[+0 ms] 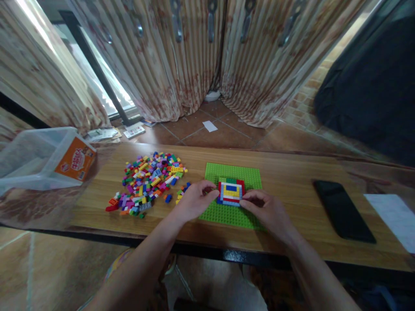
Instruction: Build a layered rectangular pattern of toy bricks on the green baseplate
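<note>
A rectangular build of toy bricks (232, 199) rests on the green studded baseplate (232, 169). Its rows are red, white, yellow, blue and pale grey, with green bricks along the far edge. My left hand (197, 201) has thumb and forefinger curled in a pinch at the build's left side. At the near right corner, my right hand (268, 212) closes its thumb and forefinger on the edge. Both hands hide parts of the baseplate. Whether a loose brick sits inside either pinch is too small to tell.
To the left lies a wide heap of loose bricks (152, 177) on the wooden table (292, 181). A clear plastic tub (35, 160) with an orange label stands at the far left. A black phone (343, 211) and a white sheet of paper (394, 216) lie at the right.
</note>
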Motion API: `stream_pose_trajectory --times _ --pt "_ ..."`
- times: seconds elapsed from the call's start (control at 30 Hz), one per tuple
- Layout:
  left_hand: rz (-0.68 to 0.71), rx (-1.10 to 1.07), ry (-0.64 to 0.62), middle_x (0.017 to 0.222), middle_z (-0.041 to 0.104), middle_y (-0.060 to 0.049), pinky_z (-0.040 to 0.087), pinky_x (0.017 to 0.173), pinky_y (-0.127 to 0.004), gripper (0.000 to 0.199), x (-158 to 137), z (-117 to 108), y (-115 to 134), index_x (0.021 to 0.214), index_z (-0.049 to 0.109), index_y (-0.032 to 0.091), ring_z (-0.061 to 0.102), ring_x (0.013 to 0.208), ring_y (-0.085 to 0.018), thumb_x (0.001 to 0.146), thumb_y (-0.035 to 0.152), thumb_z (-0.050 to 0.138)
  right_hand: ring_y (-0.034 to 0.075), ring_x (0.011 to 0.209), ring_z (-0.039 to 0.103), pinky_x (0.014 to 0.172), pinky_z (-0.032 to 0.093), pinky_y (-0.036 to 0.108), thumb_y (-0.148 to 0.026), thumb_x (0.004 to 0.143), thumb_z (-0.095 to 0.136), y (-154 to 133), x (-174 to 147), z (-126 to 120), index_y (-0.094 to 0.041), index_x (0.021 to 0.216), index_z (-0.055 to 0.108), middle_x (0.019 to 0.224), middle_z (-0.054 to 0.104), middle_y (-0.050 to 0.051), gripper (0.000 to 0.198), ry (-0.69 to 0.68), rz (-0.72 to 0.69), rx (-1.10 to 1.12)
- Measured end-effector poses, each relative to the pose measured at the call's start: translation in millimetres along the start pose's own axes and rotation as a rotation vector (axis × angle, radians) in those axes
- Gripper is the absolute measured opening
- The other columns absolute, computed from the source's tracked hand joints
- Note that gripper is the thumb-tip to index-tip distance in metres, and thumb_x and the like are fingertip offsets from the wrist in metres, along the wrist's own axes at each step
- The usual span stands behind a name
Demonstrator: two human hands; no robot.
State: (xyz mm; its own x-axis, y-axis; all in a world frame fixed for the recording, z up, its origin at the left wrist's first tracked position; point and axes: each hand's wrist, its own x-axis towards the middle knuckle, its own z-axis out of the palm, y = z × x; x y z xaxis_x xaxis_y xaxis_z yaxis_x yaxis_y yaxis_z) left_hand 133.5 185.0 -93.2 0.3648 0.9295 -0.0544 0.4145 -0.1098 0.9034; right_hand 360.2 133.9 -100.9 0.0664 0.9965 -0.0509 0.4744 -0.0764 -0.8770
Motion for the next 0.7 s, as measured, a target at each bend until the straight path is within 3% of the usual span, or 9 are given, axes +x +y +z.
stream_pose_trajectory --times 0.1,0.2,0.37,0.5,0.7 --pt "0.018 -0.136 0.024 0.075 0.066 -0.001 0.043 0.062 -0.022 0.016 2.6 -12.2 -2.0 0.087 0.067 0.014 0.057 0.068 -0.012 0.083 0.026 0.058 0.019 0.076 0.066 0.073 0.05 0.033 -0.049 0.079 0.064 -0.7 0.5 -5.0 -0.02 0.083 0.071 0.082 0.072 0.004 0.03 0.116 0.022 -0.015" --pt "0.022 -0.214 0.053 0.077 0.066 -0.001 0.044 0.063 -0.021 0.016 2.8 -26.6 1.0 0.089 0.067 0.013 0.058 0.069 -0.011 0.081 0.026 0.061 0.02 0.078 0.066 0.074 0.051 0.033 -0.048 0.083 0.06 -4.0 -0.3 -4.6 -0.021 0.087 0.07 0.085 0.072 0.005 0.03 0.239 -0.042 -0.12" --pt "0.021 -0.234 0.207 0.073 0.063 0.0 0.041 0.058 -0.02 0.019 1.9 -68.8 -3.7 0.089 0.067 0.013 0.053 0.062 -0.009 0.077 0.028 0.064 0.021 0.088 0.066 0.081 0.052 0.037 -0.05 0.086 0.057 -7.9 0.2 3.8 -0.023 0.093 0.068 0.1 0.069 0.007 0.031 0.288 -0.186 -0.226" --pt "-0.051 -0.161 0.248 0.07 0.061 0.001 0.038 0.055 -0.019 0.018 -1.6 -106.2 -20.1 0.083 0.066 0.012 0.05 0.06 -0.008 0.074 0.028 0.064 0.027 0.113 0.06 0.094 0.049 0.045 -0.055 0.086 0.055 -5.7 3.8 16.1 -0.025 0.105 0.068 0.121 0.064 0.008 0.037 0.213 -0.319 -0.358" --pt "-0.083 0.184 0.227 0.071 0.065 0.0 0.043 0.06 -0.02 0.014 -13.2 -130.3 -35.2 0.076 0.069 0.014 0.055 0.066 -0.011 0.072 0.021 0.057 0.032 0.117 0.056 0.101 0.044 0.054 -0.055 0.087 0.053 8.0 13.0 33.8 -0.024 0.111 0.068 0.129 0.061 0.01 0.042 0.066 -0.515 -0.505"
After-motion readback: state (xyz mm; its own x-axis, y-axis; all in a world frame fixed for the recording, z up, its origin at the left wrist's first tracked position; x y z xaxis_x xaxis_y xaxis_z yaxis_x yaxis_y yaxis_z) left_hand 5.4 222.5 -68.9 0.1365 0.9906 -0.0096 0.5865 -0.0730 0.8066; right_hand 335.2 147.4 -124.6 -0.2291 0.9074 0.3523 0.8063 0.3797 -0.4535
